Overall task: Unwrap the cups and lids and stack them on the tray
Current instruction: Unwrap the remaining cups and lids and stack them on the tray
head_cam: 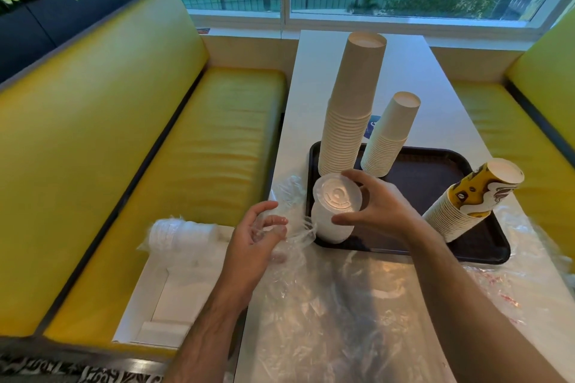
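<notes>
Here the right hand [381, 207] is spread wide around a stack of clear lids [334, 208], its index fingertip curled over the far rim and its thumb pressed against the near side, so the stack is pinched between them. The stack stands at the near left corner of the dark tray [435, 171], its base on or just above the tray floor; which one cannot be told.

The left hand [256, 233] sits just left of the lids, fingers half curled and closed on a fold of clear plastic wrap [326, 305], which trails from the fingertips toward the base of the lid stack and spreads over the table [410, 78] below both wrists.

Beyond the right fingertips, two stacks of plain paper cups stand upside down on the tray: a tall stack [351, 102] and a shorter stack [389, 137] beside it. To the right of the right wrist a stack of yellow printed cups [469, 199] leans on the tray. Left of the left fingers, a wrapped bundle [182, 235] lies on a white box [168, 298] on the yellow bench [140, 149].
</notes>
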`<state>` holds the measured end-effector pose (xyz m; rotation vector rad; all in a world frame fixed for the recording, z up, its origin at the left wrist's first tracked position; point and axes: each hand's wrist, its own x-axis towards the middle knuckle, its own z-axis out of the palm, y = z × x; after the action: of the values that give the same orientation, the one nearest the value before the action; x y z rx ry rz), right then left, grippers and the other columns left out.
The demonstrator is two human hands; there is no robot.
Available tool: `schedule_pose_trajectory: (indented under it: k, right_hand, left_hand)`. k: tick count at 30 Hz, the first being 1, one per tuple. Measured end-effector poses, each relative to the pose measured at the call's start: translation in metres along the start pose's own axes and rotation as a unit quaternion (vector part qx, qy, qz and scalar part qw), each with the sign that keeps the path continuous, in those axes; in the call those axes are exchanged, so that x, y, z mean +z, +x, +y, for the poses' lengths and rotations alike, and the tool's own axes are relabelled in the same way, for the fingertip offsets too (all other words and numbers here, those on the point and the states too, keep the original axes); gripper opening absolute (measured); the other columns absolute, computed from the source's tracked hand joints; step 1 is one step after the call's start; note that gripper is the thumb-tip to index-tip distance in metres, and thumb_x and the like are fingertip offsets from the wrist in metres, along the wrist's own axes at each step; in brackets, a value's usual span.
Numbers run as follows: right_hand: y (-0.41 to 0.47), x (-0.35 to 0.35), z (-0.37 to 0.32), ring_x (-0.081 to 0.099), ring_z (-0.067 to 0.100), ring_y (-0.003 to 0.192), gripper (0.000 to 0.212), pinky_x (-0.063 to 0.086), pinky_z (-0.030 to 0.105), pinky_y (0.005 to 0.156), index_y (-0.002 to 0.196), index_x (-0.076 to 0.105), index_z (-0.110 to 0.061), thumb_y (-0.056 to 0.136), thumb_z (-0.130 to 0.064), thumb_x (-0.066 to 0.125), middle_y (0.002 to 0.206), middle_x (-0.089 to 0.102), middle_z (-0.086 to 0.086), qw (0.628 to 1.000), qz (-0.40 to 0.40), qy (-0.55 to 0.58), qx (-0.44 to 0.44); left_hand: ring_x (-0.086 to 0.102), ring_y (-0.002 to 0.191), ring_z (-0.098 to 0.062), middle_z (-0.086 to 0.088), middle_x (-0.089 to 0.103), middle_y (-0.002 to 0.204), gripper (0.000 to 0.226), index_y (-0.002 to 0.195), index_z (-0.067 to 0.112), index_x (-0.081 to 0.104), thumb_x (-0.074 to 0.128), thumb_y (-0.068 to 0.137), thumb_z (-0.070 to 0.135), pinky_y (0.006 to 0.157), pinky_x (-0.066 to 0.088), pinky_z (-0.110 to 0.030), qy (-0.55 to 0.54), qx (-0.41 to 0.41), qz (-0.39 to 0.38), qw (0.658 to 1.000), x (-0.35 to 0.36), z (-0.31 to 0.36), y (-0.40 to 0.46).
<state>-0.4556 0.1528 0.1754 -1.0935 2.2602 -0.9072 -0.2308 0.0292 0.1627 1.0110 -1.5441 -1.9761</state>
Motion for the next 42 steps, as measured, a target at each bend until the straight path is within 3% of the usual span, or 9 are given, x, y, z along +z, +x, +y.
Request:
schedule_pose_trajectory:
  k: [6, 14, 19, 23, 26, 30, 37, 42]
  right_hand:
    - [0.01, 0.019, 0.025, 0.046, 0.016, 0.133, 0.1, 0.04, 0.043, 0.115, 0.148, 0.041, -0.033, 0.063, -0.048, 0.092, 0.145, 0.052, -0.009, 0.996, -0.038, -0.071, 0.034]
    - [0.013, 0.031, 0.034, 0.041, 0.016, 0.137, 0.105, 0.038, 0.04, 0.113, 0.149, 0.036, -0.038, 0.061, -0.048, 0.092, 0.149, 0.045, -0.011, 0.993, -0.057, -0.08, 0.065]
    - [0.016, 0.032, 0.029, 0.039, 0.015, 0.139, 0.106, 0.036, 0.037, 0.114, 0.151, 0.035, -0.032, 0.063, -0.044, 0.093, 0.154, 0.041, -0.01, 0.992, -0.052, -0.103, 0.049]
    - [0.017, 0.029, 0.026, 0.032, 0.02, 0.144, 0.114, 0.033, 0.048, 0.119, 0.154, 0.028, -0.036, 0.061, -0.051, 0.091, 0.159, 0.033, -0.011, 0.992, -0.055, -0.101, 0.05]
    - [0.017, 0.035, 0.023, 0.013, 0.022, 0.152, 0.099, 0.024, 0.055, 0.121, 0.155, 0.023, -0.045, 0.074, -0.063, 0.076, 0.165, 0.018, -0.015, 0.988, -0.042, -0.15, 0.013]
    - [0.019, 0.052, 0.024, -0.004, 0.014, 0.156, 0.083, 0.012, 0.052, 0.123, 0.158, 0.014, -0.048, 0.09, -0.064, 0.059, 0.168, 0.002, -0.019, 0.979, -0.074, -0.192, -0.001]
    - [0.02, 0.058, 0.025, 0.002, 0.017, 0.156, 0.082, 0.012, 0.052, 0.123, 0.158, 0.017, -0.045, 0.091, -0.06, 0.062, 0.168, 0.006, -0.017, 0.98, -0.089, -0.176, 0.017]
    - [0.015, 0.048, 0.015, -0.006, 0.023, 0.156, 0.086, 0.001, 0.057, 0.122, 0.156, 0.017, -0.05, 0.086, -0.061, 0.067, 0.168, -0.002, -0.019, 0.983, -0.084, -0.16, 0.018]
  left_hand:
    - [0.067, 0.094, -0.018, -0.003, 0.071, 0.109, 0.037, 0.119, 0.029, 0.067, 0.067, 0.093, 0.002, 0.069, 0.061, -0.04, -0.014, -0.009, 0.006, 1.0, -0.006, -0.005, -0.001]
    - [0.069, 0.1, -0.021, -0.001, 0.071, 0.111, 0.036, 0.119, 0.03, 0.067, 0.068, 0.093, 0.006, 0.069, 0.061, -0.037, -0.01, -0.012, 0.012, 1.0, -0.01, -0.002, -0.002]
    - [0.069, 0.099, -0.02, -0.001, 0.071, 0.111, 0.035, 0.119, 0.03, 0.067, 0.068, 0.094, 0.006, 0.067, 0.06, -0.035, -0.005, -0.014, 0.009, 1.0, -0.009, -0.001, -0.001]
    - [0.069, 0.096, -0.018, -0.002, 0.071, 0.111, 0.035, 0.119, 0.03, 0.067, 0.068, 0.094, 0.006, 0.067, 0.061, -0.036, -0.006, -0.011, 0.007, 1.0, -0.008, 0.0, -0.001]
    - [0.069, 0.096, -0.017, -0.002, 0.071, 0.111, 0.036, 0.119, 0.029, 0.067, 0.067, 0.094, 0.004, 0.066, 0.06, -0.035, -0.009, -0.007, 0.004, 1.0, -0.007, 0.001, -0.001]
    - [0.068, 0.1, -0.02, -0.002, 0.071, 0.111, 0.036, 0.119, 0.03, 0.067, 0.067, 0.094, 0.004, 0.065, 0.059, -0.034, -0.007, -0.006, 0.004, 1.0, -0.005, 0.001, -0.001]
    - [0.068, 0.102, -0.022, -0.001, 0.071, 0.111, 0.036, 0.119, 0.031, 0.067, 0.068, 0.094, 0.006, 0.066, 0.059, -0.034, -0.002, -0.006, 0.005, 1.0, -0.005, 0.001, -0.002]
    - [0.069, 0.098, -0.019, 0.0, 0.071, 0.111, 0.033, 0.119, 0.03, 0.067, 0.067, 0.095, 0.007, 0.07, 0.062, -0.039, -0.016, -0.006, -0.005, 1.0, -0.005, 0.005, -0.004]
